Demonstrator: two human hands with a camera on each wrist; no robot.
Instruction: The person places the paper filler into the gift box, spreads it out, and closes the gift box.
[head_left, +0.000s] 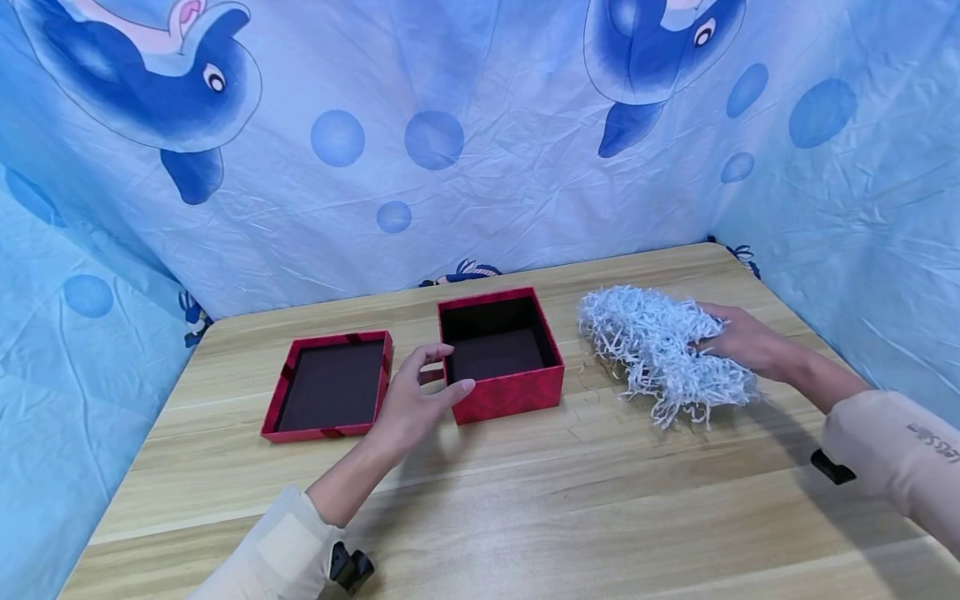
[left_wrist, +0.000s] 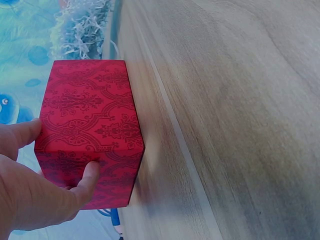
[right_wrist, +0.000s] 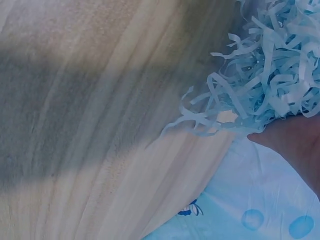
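Note:
An open red patterned box point(head_left: 517, 396) with a dark inside stands on the table. My left hand point(head_left: 415, 404) holds it at its near left corner. In the left wrist view, one digit of that hand point(left_wrist: 47, 195) touches the rim while another finger presses the box's point(left_wrist: 90, 107) side wall. To the right is a loose heap of pale blue-white shredded paper point(head_left: 652, 333). My right hand point(head_left: 746, 337) grips the heap from its right side, with the fingertips hidden among the strands. Strands of shredded paper point(right_wrist: 285, 75) hang beside the right hand point(right_wrist: 295, 145) in the right wrist view.
Left of the box lies its shallow red lid point(head_left: 270, 435), dark inside facing up. A few thin paper scraps are scattered between box and heap. A blue dolphin-print curtain point(head_left: 480, 200) hangs behind and beside the wooden table point(head_left: 525, 517).

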